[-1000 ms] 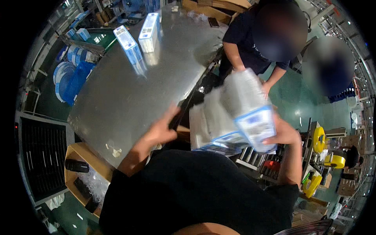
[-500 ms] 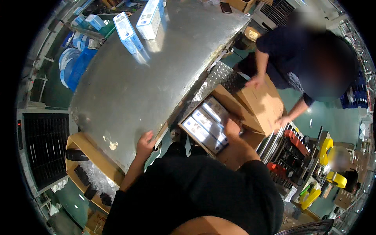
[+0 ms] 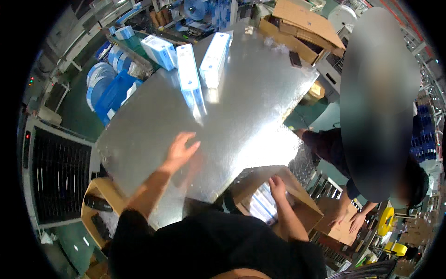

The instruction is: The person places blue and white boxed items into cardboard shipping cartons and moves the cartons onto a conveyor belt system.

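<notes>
My left hand (image 3: 182, 149) hovers over the shiny metal table (image 3: 241, 111) with its fingers spread and nothing in it. My right hand (image 3: 277, 186) rests on the rim of an open cardboard box (image 3: 302, 200) below the table's near edge; blue and white cartons (image 3: 262, 207) lie inside it. Three blue and white cartons stand at the table's far side: one long one (image 3: 190, 76), one beside it (image 3: 215, 59), one at the far left (image 3: 158, 50).
Another person in dark clothes (image 3: 371, 153) bends over a second cardboard box (image 3: 341, 223) at the right. Blue bins (image 3: 111, 88) sit left of the table. An open cardboard box (image 3: 299, 25) stands at the far end. A black grille (image 3: 55, 176) is at my left.
My left hand has lifted from the table's edge out over the table. My right hand has come to the rim of the box with cartons. The view has tilted up the table.
</notes>
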A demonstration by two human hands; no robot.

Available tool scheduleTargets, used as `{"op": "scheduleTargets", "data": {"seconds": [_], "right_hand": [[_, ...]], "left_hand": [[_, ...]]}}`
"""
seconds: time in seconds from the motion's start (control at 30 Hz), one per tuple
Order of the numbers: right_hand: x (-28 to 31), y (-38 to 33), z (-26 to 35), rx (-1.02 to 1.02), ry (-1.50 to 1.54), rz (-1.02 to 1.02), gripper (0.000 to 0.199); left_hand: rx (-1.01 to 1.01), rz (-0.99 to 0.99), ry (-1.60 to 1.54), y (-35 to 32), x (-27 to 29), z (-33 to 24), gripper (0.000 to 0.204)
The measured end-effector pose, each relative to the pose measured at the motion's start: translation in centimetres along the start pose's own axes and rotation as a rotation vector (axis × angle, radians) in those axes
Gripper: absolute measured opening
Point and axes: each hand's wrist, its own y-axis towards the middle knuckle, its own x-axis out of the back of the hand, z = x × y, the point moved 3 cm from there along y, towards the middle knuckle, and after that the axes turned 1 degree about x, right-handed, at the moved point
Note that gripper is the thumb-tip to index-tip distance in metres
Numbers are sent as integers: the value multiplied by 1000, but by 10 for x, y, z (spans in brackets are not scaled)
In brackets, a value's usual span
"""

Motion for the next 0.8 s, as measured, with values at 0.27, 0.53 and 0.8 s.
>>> {"op": "scheduleTargets", "data": {"seconds": [0.27, 0.53, 0.8], "right_hand": [[18, -63, 39, 0, 183, -268, 22], [47, -41, 168, 296, -213, -306, 23], [30, 123, 316, 719, -900, -61, 116]], "left_hand": [[-67, -111, 391, 325, -26, -29, 79], [-182, 176, 624, 348, -78, -55, 81], [-256, 245, 435, 329, 54, -14, 81]]}}
